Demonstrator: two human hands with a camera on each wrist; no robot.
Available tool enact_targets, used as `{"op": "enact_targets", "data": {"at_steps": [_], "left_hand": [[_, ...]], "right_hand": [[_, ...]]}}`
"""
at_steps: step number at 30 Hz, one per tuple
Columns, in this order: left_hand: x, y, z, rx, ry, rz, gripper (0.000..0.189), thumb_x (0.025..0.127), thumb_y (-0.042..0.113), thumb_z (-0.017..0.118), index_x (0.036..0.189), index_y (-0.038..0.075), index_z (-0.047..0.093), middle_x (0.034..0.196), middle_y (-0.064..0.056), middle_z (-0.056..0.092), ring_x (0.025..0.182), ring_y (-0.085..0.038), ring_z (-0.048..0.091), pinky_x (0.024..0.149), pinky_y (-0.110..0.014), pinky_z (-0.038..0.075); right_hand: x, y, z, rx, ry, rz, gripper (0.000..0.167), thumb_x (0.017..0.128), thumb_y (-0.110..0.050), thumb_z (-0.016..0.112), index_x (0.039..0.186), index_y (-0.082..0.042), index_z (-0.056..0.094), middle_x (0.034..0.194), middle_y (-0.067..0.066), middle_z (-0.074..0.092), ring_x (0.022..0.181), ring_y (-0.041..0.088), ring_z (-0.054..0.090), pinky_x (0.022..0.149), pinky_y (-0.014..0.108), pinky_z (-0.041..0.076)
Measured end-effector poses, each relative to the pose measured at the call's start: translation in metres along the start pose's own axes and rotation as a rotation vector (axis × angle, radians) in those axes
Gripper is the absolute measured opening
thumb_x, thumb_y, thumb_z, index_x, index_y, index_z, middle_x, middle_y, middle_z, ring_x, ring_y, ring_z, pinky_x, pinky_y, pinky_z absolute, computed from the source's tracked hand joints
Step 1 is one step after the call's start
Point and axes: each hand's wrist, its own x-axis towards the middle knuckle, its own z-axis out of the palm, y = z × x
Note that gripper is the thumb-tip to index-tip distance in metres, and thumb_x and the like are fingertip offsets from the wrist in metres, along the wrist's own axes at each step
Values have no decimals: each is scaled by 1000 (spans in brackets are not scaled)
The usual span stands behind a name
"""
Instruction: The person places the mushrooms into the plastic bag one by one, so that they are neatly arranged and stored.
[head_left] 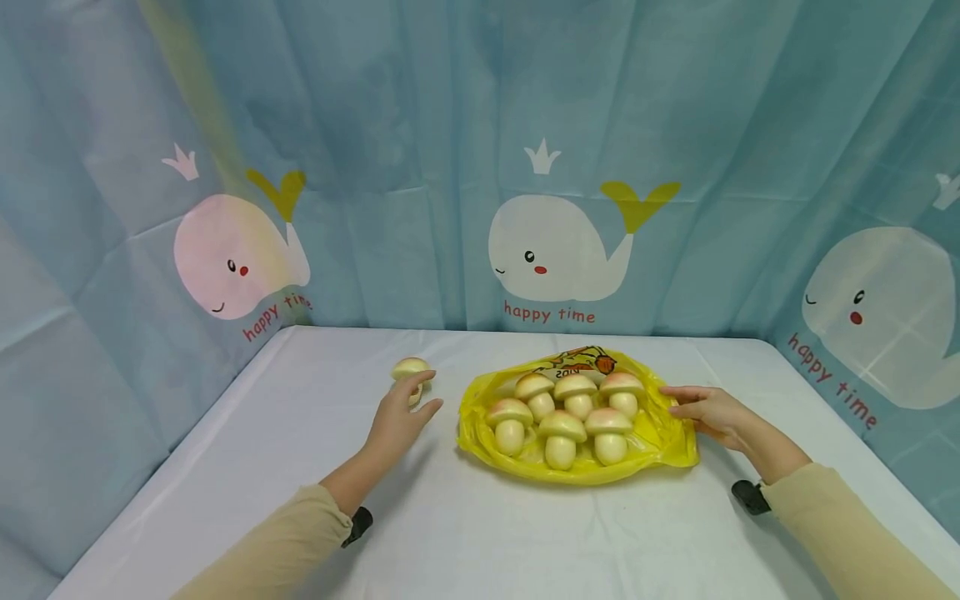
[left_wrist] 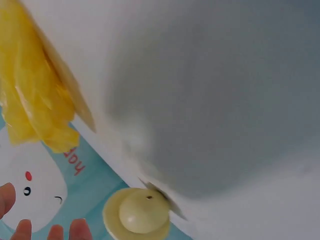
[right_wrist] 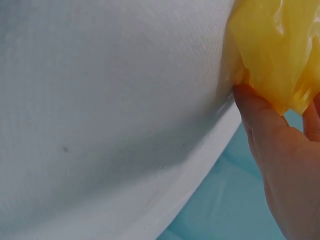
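A toy mushroom (head_left: 411, 367) with a pale stem and pinkish-yellow cap stands on the table, left of the bag. My left hand (head_left: 397, 421) is right beside it, fingers and thumb spread apart; whether they touch it I cannot tell. In the left wrist view the mushroom (left_wrist: 142, 212) shows its round stem end, apart from the fingertips (left_wrist: 80, 230). A yellow plastic bag (head_left: 577, 477) lies spread with several similar mushrooms (head_left: 561, 429) on it. At its right edge my right hand (head_left: 720, 417) holds the plastic between thumb and fingers; the right wrist view shows the bunched bag (right_wrist: 275, 50) there.
The white-covered table (head_left: 480, 542) ends at a blue curtain (head_left: 420, 250) with whale prints behind and at both sides. Dark wrist-worn devices (head_left: 750, 497) sit at the cuffs of the beige sleeves (head_left: 847, 525).
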Motion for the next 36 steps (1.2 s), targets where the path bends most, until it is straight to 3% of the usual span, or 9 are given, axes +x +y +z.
{"op": "enact_targets", "data": {"at_steps": [3, 10, 19, 22, 29, 36], "left_hand": [[5, -8, -6, 2, 25, 4, 49, 89, 6, 69, 135, -2, 52, 139, -22, 47, 118, -43, 50, 96, -54, 43], [15, -22, -21, -18, 23, -57, 59, 91, 4, 67, 143, -2, 41, 146, -27, 34, 120, -47, 46, 94, -54, 44], [31, -34, -37, 35, -60, -125, 68, 94, 8, 65, 150, 0, 29, 151, -29, 23, 119, -49, 47, 91, -52, 48], [34, -37, -38, 31, -90, -157, 72, 94, 10, 64, 153, 1, 23, 151, -30, 22, 118, -49, 47, 92, -53, 47], [44, -46, -38, 19, -131, -167, 79, 94, 11, 64, 154, -1, 14, 149, -34, 22, 113, -47, 51, 96, -54, 43], [54, -55, -38, -29, -197, -235, 81, 94, 14, 64, 155, 1, 12, 152, -34, 18, 140, -48, 15, 110, -60, 22]], "right_hand": [[1, 0, 0, -6, -2, 1, 54, 97, -11, 60, 144, 6, 39, 154, 33, 14, 138, 44, 24, 97, 34, 45], [1, 0, 0, 6, -17, 3, 55, 97, -10, 58, 145, 7, 37, 154, 33, 11, 139, 45, 19, 108, 50, 33], [0, -2, 1, 2, -15, 10, 53, 97, -9, 58, 144, 6, 38, 154, 34, 12, 138, 46, 21, 107, 50, 35], [-1, -2, 1, -2, -14, 11, 53, 97, -9, 58, 144, 7, 39, 153, 34, 12, 138, 46, 22, 107, 50, 35], [0, -2, 2, 2, -11, 17, 52, 97, -9, 57, 144, 6, 39, 153, 34, 13, 138, 46, 22, 108, 51, 33], [0, -3, 1, -9, -10, 10, 53, 98, -9, 56, 144, 7, 37, 153, 34, 13, 138, 45, 23, 107, 50, 35]]}}
